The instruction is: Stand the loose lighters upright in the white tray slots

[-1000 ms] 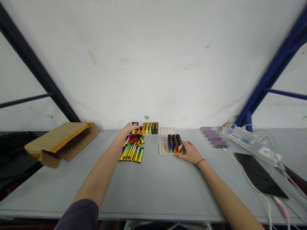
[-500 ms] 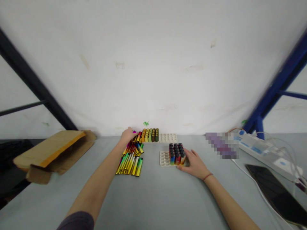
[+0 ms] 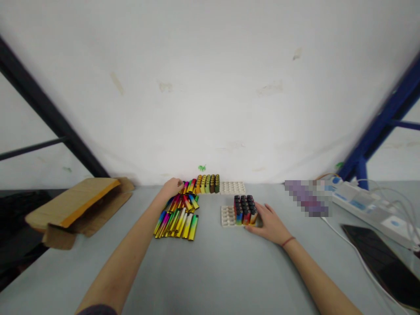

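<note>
My left hand (image 3: 173, 187) is at the far left end of a pile of shiny multicoloured lighters (image 3: 187, 202), its fingers curled together. Whatever they pinch is hidden. Closer to me, a row of similar lighters (image 3: 177, 224) with gold lower ends lies flat. My right hand (image 3: 271, 225) grips the right side of a white tray with round pockets (image 3: 227, 216), thumb along its front edge. Several black-topped lighters (image 3: 244, 210) stand upright in that tray's right part, while its left pockets are bare.
Against the wall, upright lighters with gold tops (image 3: 208, 183) stand beside a second white pocketed tray (image 3: 232, 188). An opened cardboard box (image 3: 75, 203) lies at left. On the right are a power strip (image 3: 367, 205), a white cable (image 3: 348, 245), a dark phone (image 3: 377, 262) and a blurred-out purple item (image 3: 308, 198).
My left hand has drawn slightly back to the left from the far lighters, uncovering more of them. My right hand stays on the tray. The whole view has shifted a little.
</note>
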Demonstrator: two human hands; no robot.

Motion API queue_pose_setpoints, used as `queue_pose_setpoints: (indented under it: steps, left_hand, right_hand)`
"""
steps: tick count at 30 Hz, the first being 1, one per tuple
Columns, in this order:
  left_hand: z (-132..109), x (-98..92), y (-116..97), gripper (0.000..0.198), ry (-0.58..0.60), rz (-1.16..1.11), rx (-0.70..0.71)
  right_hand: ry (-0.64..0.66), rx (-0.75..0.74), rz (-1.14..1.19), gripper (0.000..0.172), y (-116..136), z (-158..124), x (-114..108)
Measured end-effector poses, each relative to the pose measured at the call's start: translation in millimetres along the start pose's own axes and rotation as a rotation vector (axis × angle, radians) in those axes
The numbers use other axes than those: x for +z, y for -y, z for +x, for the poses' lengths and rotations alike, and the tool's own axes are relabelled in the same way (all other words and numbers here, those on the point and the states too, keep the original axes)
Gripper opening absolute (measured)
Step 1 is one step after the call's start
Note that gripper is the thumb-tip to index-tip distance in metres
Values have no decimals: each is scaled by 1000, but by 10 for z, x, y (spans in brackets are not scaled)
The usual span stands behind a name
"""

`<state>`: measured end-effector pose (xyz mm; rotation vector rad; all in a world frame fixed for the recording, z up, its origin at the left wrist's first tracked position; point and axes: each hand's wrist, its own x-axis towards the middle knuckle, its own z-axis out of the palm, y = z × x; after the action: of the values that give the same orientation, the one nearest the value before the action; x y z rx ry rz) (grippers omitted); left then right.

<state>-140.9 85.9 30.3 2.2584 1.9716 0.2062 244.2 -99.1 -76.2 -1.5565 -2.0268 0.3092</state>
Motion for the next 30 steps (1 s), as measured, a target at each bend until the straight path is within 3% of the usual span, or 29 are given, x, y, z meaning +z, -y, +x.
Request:
queue_pose_setpoints:
  steps: [3,5,6,8,10,12,14,17,23,30]
  left_hand:
    - [-139,90,-116,28,-193,-80,47]
    - [-288,183,-333,35,-311,-228,134]
    - [-376,240,-479,36,-303,-312,219]
    - [-563,371,-815,46,-172,-458,436]
    - [-726,508,-1150,74,-30,-555,591]
    - [-830,625,-1412,92,77,-599,657]
    - [-866,694,-1556,87,175,-654,698]
    - [-831,701,-1564,76,241,-712,686]
    - [-768,714,-1432,55,144,-700,642]
    - [-735,930,-1569,40,106,-627,741]
  right_hand:
    - [7,14,-5,83,3,10,-14]
    - [12,14,-9,82,12,21,-30]
    - [13,7,-8,82,17,27,-40]
    - [7,-13,0,80,24,41,-62]
    - [-2,-27,3,78,26,56,-81]
    - [-5,-28,-3,77,27,68,-95]
    - [-3,-20,-11,77,33,79,-101]
    - [0,-7,-10,76,57,92,-101]
    - [-11,-17,-2,76,81,128,-105]
    - [17,-31,-15,71,30,184,-111]
